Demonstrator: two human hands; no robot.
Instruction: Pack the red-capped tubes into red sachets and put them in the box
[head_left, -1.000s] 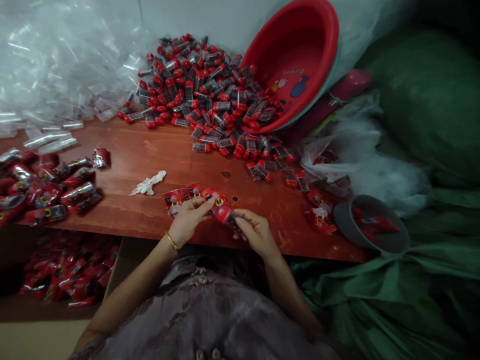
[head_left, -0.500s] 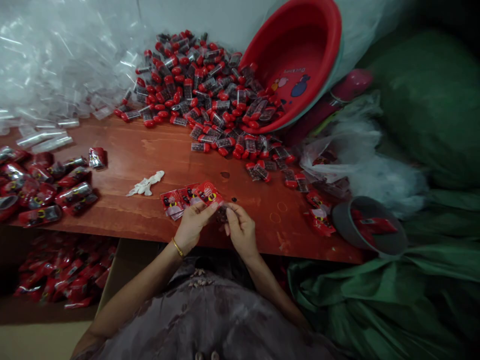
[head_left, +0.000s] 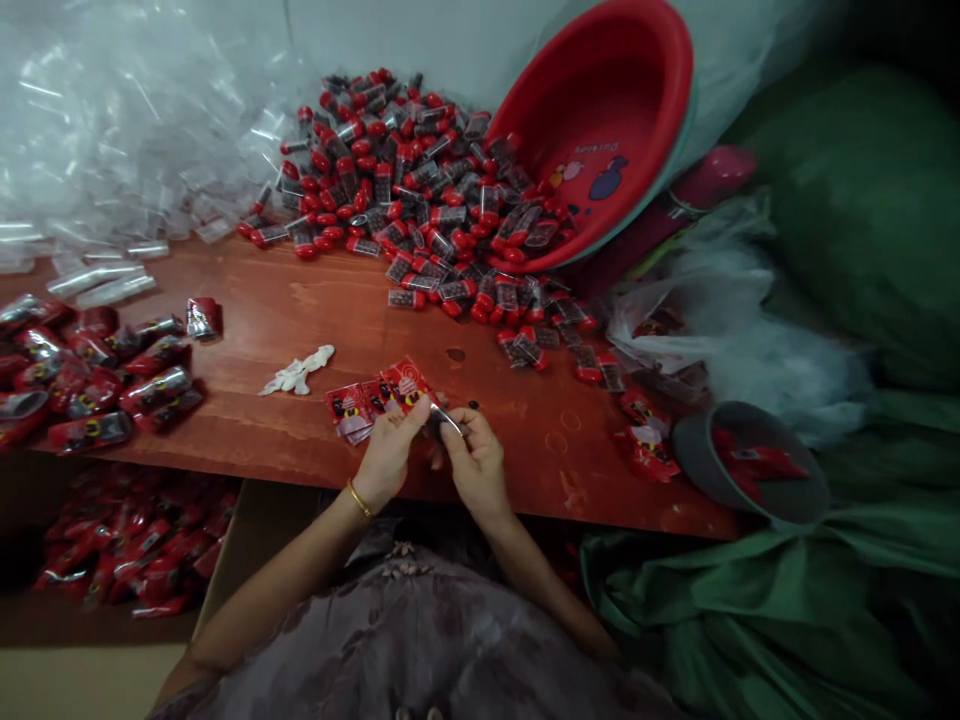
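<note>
Red basin (head_left: 600, 110) is leaning tipped on its side at the back, mouth facing the table (head_left: 315, 300), with a heap of vials (head_left: 420, 190) spilling out of it: small clear tubes with red caps and dark contents. Grey cup (head_left: 739, 480) at the right edge is lying tilted, with red packets showing inside. Cardboard box (head_left: 112, 550) under the table's left end is holding glossy red packed pieces. More packed pieces (head_left: 82, 370) are lying on the table's left side, shiny and crinkled. Clear plastic sleeves (head_left: 112, 150) are piling up at back left. Small white scrap (head_left: 298, 369) is lying on bare wood, which is reddish and smooth.

Left hand (head_left: 386, 455) is pinching a red printed packet (head_left: 409, 385) between thumb and fingers, closed on it. A stack of packets (head_left: 356, 408) is sitting just beside it on the table. Right hand (head_left: 476, 465) is closed around a vial (head_left: 442, 420), which is mostly hidden by the fingers. Vial is sitting between the two hands, touching the packet's lower edge, above the table's near edge. Gold bangle (head_left: 360, 498) is sitting on the left wrist.
</note>
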